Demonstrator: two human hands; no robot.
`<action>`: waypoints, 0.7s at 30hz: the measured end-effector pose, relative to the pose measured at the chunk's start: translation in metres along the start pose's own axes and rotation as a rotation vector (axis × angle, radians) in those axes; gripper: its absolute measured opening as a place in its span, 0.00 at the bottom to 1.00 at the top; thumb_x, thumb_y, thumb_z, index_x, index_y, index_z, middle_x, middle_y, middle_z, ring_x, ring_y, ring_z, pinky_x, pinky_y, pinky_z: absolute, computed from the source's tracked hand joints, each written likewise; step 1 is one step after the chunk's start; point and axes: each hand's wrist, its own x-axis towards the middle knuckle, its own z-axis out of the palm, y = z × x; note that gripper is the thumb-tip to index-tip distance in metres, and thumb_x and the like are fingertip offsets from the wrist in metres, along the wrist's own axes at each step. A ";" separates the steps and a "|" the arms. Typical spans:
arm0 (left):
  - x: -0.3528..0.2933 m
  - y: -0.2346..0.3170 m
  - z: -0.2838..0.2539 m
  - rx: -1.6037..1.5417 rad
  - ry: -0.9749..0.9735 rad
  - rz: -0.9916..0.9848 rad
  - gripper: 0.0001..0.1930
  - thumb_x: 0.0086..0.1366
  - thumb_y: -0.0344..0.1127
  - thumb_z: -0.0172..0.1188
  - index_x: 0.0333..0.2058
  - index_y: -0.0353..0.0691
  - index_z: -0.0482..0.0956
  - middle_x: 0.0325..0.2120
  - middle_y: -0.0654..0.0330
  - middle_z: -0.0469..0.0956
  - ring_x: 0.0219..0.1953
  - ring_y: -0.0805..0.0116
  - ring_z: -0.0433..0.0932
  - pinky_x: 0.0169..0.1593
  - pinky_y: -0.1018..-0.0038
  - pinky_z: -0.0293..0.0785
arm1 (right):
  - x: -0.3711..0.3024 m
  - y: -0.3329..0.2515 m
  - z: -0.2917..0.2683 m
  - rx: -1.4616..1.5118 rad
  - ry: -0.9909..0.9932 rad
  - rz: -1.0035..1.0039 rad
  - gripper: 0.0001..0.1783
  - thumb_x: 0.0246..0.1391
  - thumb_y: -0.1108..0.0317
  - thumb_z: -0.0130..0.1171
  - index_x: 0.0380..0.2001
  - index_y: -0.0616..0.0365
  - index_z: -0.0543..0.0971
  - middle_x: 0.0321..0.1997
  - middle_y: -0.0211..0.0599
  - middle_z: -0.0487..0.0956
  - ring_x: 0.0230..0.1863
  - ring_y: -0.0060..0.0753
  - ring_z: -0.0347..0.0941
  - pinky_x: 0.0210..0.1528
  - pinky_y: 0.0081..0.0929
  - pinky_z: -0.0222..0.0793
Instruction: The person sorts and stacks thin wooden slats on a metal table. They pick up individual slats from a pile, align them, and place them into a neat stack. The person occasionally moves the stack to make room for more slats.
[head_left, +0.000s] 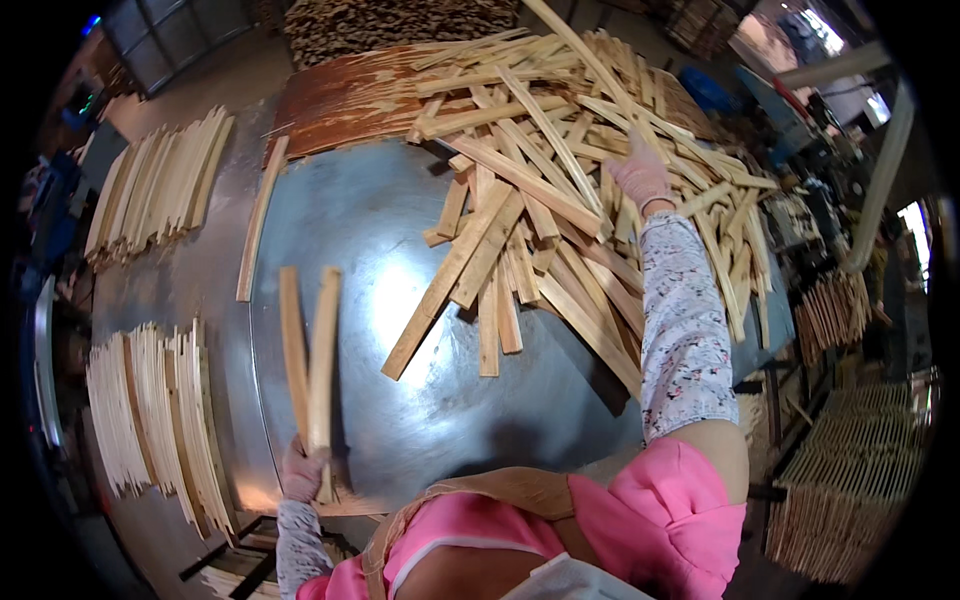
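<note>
Head view:
Left hand: gloved, fist clamped on the lower ends of two wood strips, at the near edge of the desk.
Wood strips: pale, flat, long, slightly splayed, upright.
Right hand: gloved, resting on the strip pile; cannot tell whether it grips.
Strip pile: loose, crisscrossed, far right.
Stacks: sorted, left.

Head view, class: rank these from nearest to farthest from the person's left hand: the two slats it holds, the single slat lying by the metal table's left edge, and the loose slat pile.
1. Two slats, gripped in the left hand.
2. Single slat, up along the left edge.
3. Loose slat pile, far right, under the right hand.
</note>
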 end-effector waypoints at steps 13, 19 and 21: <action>0.065 0.086 0.058 0.314 0.377 -0.109 0.35 0.63 0.44 0.76 0.65 0.41 0.74 0.41 0.47 0.89 0.44 0.50 0.89 0.49 0.57 0.84 | 0.018 -0.038 0.169 0.298 -0.534 0.095 0.40 0.67 0.44 0.53 0.77 0.48 0.68 0.75 0.56 0.73 0.75 0.60 0.69 0.78 0.46 0.62; 0.273 0.168 -0.011 0.411 0.614 0.328 0.40 0.59 0.51 0.74 0.68 0.41 0.75 0.56 0.41 0.84 0.60 0.47 0.82 0.65 0.59 0.76 | -0.039 -0.009 0.222 0.552 -0.200 -0.034 0.37 0.71 0.55 0.58 0.73 0.71 0.69 0.73 0.64 0.74 0.74 0.56 0.71 0.76 0.39 0.64; 0.321 0.199 -0.035 0.318 0.539 0.117 0.39 0.60 0.51 0.73 0.68 0.41 0.75 0.57 0.41 0.83 0.62 0.47 0.81 0.67 0.59 0.74 | -0.044 -0.016 0.221 0.652 -0.197 -0.010 0.36 0.71 0.57 0.60 0.73 0.71 0.68 0.72 0.59 0.76 0.71 0.52 0.74 0.74 0.37 0.67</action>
